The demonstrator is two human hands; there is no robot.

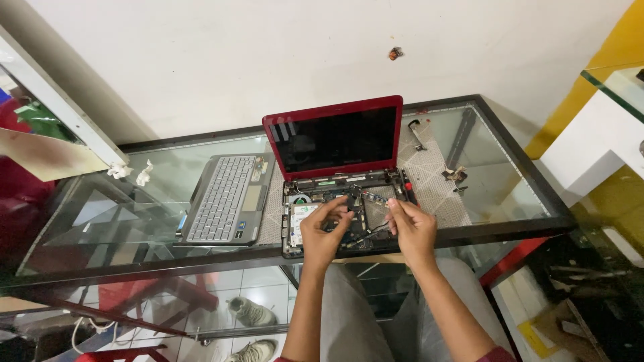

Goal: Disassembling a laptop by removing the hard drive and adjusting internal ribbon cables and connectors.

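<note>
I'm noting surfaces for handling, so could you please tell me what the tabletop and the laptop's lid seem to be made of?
Tabletop: clear glass in a dark frame; the floor and shoes show through it. Laptop lid: probably glossy red plastic, judging by its shiny rim.

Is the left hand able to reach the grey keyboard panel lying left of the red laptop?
Probably yes: the left hand works inside the open laptop base, and the keyboard panel lies just beside it on the glass table, nothing between.
</note>
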